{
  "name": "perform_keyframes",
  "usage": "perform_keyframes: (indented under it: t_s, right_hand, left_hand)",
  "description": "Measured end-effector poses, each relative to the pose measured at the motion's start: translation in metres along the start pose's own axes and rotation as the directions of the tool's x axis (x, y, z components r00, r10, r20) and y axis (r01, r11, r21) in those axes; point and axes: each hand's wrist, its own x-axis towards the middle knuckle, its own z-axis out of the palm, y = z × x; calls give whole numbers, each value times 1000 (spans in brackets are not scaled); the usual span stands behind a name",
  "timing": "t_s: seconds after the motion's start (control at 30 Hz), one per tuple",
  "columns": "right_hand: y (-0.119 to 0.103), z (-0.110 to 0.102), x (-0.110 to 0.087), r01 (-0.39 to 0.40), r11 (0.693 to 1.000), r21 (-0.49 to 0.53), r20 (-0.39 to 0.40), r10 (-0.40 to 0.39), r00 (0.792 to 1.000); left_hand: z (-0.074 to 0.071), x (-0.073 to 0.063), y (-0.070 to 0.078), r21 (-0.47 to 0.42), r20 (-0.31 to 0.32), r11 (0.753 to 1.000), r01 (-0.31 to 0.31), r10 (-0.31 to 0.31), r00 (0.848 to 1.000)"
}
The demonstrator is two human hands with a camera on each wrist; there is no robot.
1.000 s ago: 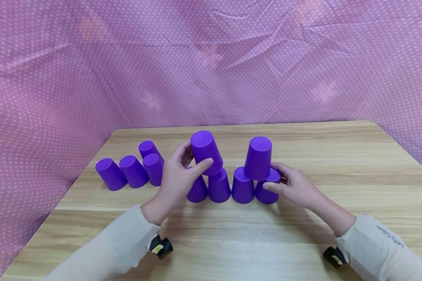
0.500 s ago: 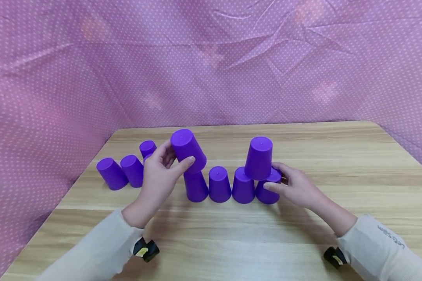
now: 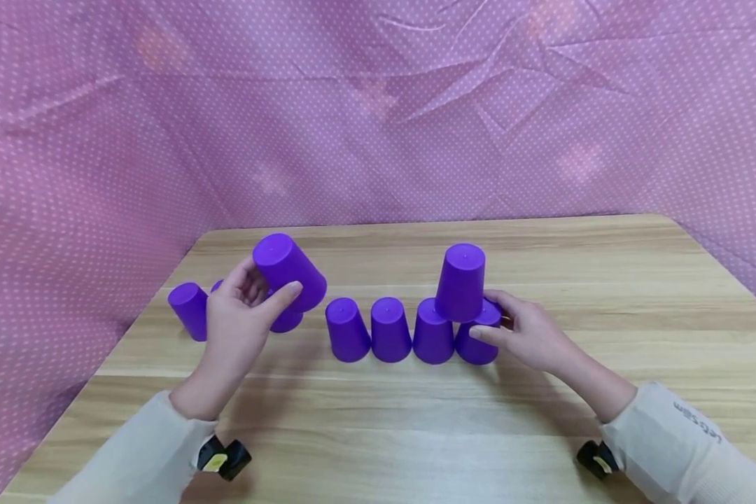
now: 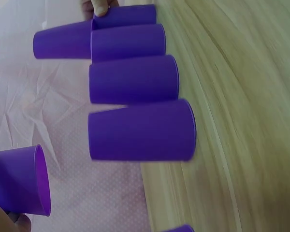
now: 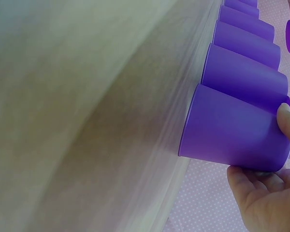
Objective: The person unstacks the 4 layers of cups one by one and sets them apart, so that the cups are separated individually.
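My left hand (image 3: pixel 234 325) grips an upside-down purple cup (image 3: pixel 290 271) in the air, tilted, with the thumb across its near side. In the left wrist view this cup (image 4: pixel 17 179) shows its open rim. Several more purple cups stand mouth-down in a row, among them a left-end cup (image 3: pixel 348 332). My right hand (image 3: pixel 532 334) holds the right-end cup (image 3: pixel 477 350) between thumb and fingers; the right wrist view shows this cup (image 5: pixel 237 130) up close. An upper cup (image 3: pixel 460 283) rests across the two rightmost ones.
Further left on the wooden table (image 3: pixel 378 434) stand other purple cups, one a far-left cup (image 3: pixel 189 311), largely hidden behind my left hand and its cup. A pink dotted cloth (image 3: pixel 378 126) hangs behind the table. Dark wrist cameras sit at both cuffs.
My left hand has carried its cup leftward, from above the row's left pair to over the loose cups at left. The right hand and the cup on top have stayed put.
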Motion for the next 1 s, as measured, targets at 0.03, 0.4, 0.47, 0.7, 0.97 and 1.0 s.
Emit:
perform_keyframes:
  t_s: [0.03, 0.4, 0.47, 0.7, 0.97, 1.0]
  right_hand:
    - [0, 0, 0, 2, 1000, -4, -1, -2, 1000]
    - [-1, 0, 3, 10, 1000, -7, -6, -10, 1000]
    - [-1, 0, 2, 8, 1000, -11, -7, -8, 1000]
    - [-2, -2, 1, -1, 1000, -8, -7, 0, 1000]
    - [-2, -1, 1, -8, 1000, -23, -2, 8, 1000]
    - [-2, -1, 1, -8, 1000, -25, -1, 8, 1000]
  left_hand:
    - [-2, 0, -1, 0, -13, 1000, 6, -6, 1000]
    - [-22, 3, -23, -17, -87, 994, 111, -112, 990]
    - [-27, 2, -26, -24, -93, 991, 131, -133, 987]
    - [-43, -3, -36, -59, -174, 981, 184, -191, 966]
    - [-60, -9, -51, -46, -234, 966, 254, -258, 937]
    - [-63, -10, -53, -49, -228, 962, 267, -271, 935]
